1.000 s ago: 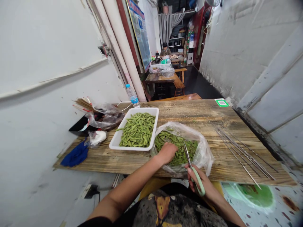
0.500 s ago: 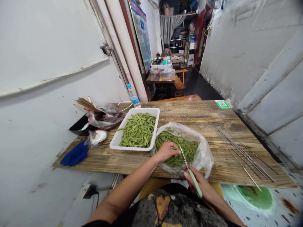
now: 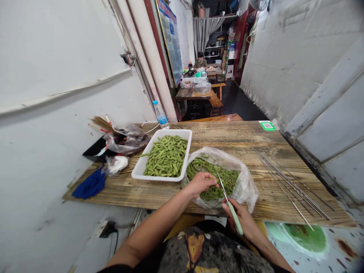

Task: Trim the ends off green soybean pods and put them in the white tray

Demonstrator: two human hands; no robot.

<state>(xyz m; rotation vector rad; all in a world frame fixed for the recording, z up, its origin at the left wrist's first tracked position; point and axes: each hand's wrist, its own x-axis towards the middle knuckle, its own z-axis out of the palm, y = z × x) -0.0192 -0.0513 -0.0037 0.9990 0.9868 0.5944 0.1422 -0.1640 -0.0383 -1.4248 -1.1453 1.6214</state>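
My left hand [image 3: 201, 184] is over a clear plastic bag [image 3: 249, 190] of green edamame pods [image 3: 227, 176], thumb and fingers pinched together. What the fingertips hold is too small to make out. A pair of scissors [image 3: 235, 220] with pale green handles is in my right hand [image 3: 245, 220], at the bag's near edge. Their blades point up and away, the tips just right of my left fingertips. Left of the bag, a white plastic tray [image 3: 156, 178] is filled with loose edamame pods [image 3: 167, 155].
Several metal skewers [image 3: 292, 185] lie at the table's right. A water bottle [image 3: 161, 115] stands behind the tray. At the left are a blue cloth [image 3: 89, 184], a white bundle in plastic [image 3: 118, 165] and a black box [image 3: 101, 149]. A person [image 3: 200, 60] sits farther back.
Both hands have shifted very slightly, with the scissors moving a little to the right. The bag's right edge has moved slightly; the tray stays in place.
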